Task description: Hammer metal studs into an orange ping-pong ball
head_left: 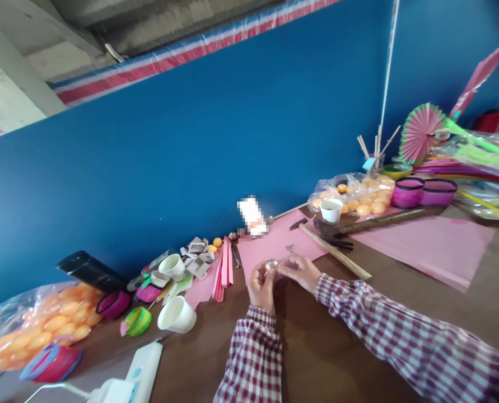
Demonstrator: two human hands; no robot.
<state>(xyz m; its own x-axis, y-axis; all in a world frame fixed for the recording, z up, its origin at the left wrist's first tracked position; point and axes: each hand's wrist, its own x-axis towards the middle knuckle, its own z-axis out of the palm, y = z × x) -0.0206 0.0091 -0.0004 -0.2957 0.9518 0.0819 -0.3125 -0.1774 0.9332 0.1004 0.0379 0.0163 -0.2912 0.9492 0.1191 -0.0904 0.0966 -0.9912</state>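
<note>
Your two hands meet just below the middle of the frame, over the brown table [400, 313], and the small silvery piece [271, 263] sits right between them, so it lies at your fingertips and not out to either side. Your left hand [261, 286] comes up from the lower edge of the frame with its fingers curled shut, pinching the piece from beneath and from the left; this is the hand that carries it. Your right hand [300, 270] reaches in from the right of the frame, fingers drawn together with their tips against the right side of the piece; whether they grip it or only touch it is too small to tell. The piece looks roundish and no long axis can be made out. Just above your hands in the frame a pink paper sheet [270, 243] lies flat, and on it, near your right fingertips but apart from them, rests a second small metal bit [290, 247]. A wooden stick [337, 254] runs slantwise past the right of that sheet, close to your right wrist. Well apart at lower left a white cup [177, 315] lies on its side, and a bag of orange balls [43, 327] sits further left
</note>
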